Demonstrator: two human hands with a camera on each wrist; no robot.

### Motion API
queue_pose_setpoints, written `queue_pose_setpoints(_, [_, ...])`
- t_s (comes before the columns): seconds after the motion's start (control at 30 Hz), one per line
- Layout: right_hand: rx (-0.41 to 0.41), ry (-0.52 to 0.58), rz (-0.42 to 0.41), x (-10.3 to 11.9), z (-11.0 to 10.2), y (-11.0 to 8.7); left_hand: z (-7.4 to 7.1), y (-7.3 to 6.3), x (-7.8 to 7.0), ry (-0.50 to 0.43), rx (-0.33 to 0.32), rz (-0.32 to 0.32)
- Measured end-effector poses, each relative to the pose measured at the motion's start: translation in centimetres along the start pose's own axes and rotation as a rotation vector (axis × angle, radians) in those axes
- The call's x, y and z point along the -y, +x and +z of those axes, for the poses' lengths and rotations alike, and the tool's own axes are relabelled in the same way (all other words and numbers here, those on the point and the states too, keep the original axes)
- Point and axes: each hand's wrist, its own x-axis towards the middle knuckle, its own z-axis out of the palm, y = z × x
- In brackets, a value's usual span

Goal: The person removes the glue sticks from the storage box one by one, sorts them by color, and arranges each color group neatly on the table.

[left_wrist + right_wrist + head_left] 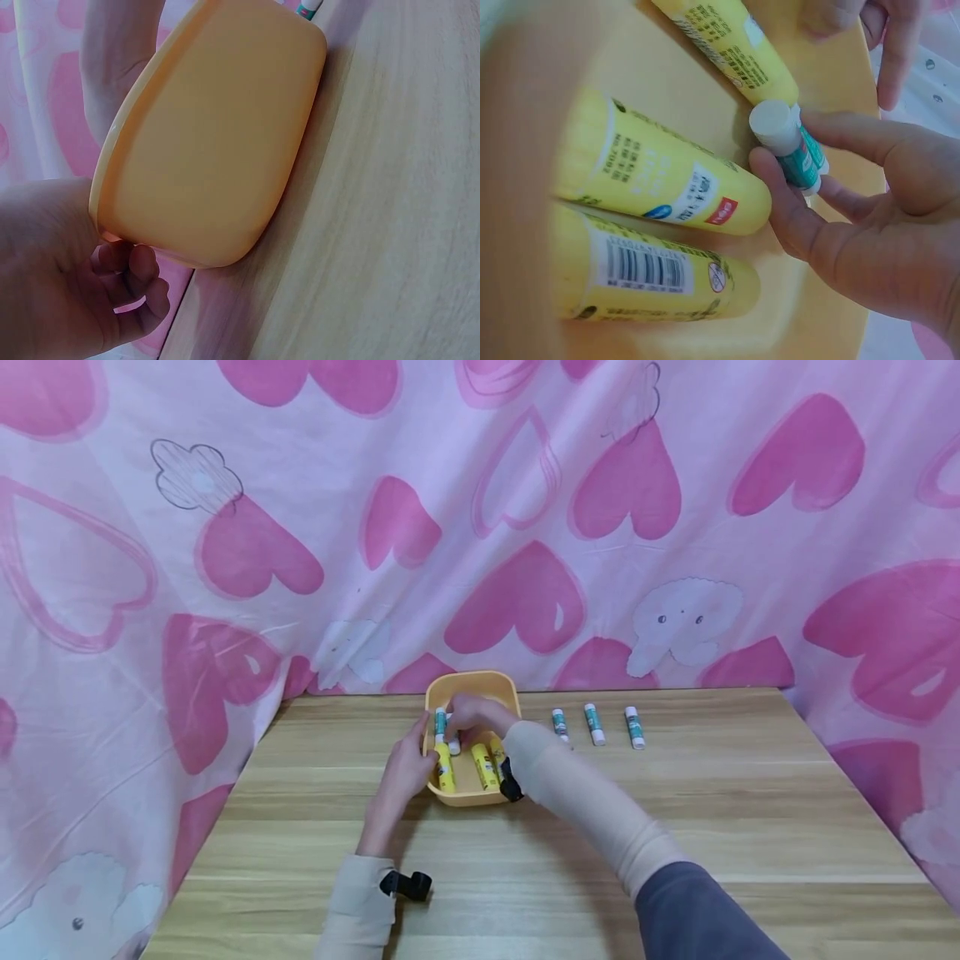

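Observation:
A yellow-orange plastic tray (480, 680) stands at the back of the table. On its left side my left hand (408, 768) holds the rim; its curled fingers show at the tray wall in the left wrist view. Inside, my right hand (478, 713) pinches a small teal glue stick with white ends (795, 165) between thumb and fingers. Another small teal glue stick (440, 724) lies close beside it, partly hidden in the right wrist view. Three larger yellow glue sticks (675, 172) lie in the tray, one on the left and two on the right.
Three small teal and white glue sticks (594, 724) lie apart on the wooden table (712, 802), right of the tray. A pink heart-patterned cloth (517, 602) hangs behind the table's back edge. The right forearm crosses over the tray's right side.

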Motion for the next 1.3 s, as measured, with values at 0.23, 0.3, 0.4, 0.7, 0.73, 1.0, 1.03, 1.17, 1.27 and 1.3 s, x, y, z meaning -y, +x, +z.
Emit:
queue_pose_setpoints(0.23, [-0.048,0.018,-0.060,-0.1,0.3,-0.1,-0.1,0.1,0.0,0.006,-0.023,0.012])
queue_pose_setpoints(0.3, [-0.058,0.038,-0.086,-0.1,0.0,-0.3,-0.2,0.1,0.1,0.011,-0.032,0.020])
queue_pose_setpoints(0.4, [-0.073,0.055,-0.111,-0.1,-0.5,-0.7,-0.2,0.2,0.1,0.006,-0.028,0.019])
queue_pose_setpoints(0.7, [-0.039,0.140,-0.208,0.8,-1.8,-2.5,-0.7,0.2,0.2,0.009,-0.032,0.013])
queue_pose_setpoints(0.73, [-0.040,0.144,-0.209,0.9,-2.0,-2.7,-0.7,0.1,0.2,0.007,-0.033,0.011])
queue_pose_setpoints(1.0, [-0.081,0.130,-0.241,1.4,-3.9,-4.7,-1.1,0.2,0.1,-0.009,-0.044,-0.003])
queue_pose_setpoints(1.03, [-0.091,0.128,-0.244,1.3,-4.2,-5.0,-1.0,0.3,0.1,-0.015,-0.042,0.002])
queue_pose_setpoints(1.17, [-0.129,0.115,-0.241,0.1,-4.9,-5.9,-0.5,0.2,0.0,-0.033,-0.020,-0.002])
queue_pose_setpoints(1.27, [-0.142,0.134,-0.231,-1.1,-5.5,-6.7,0.0,0.0,0.1,-0.034,-0.010,-0.007])
queue_pose_setpoints(1.3, [-0.146,0.142,-0.235,-1.4,-5.7,-7.0,0.0,0.0,0.1,-0.037,-0.008,-0.007])
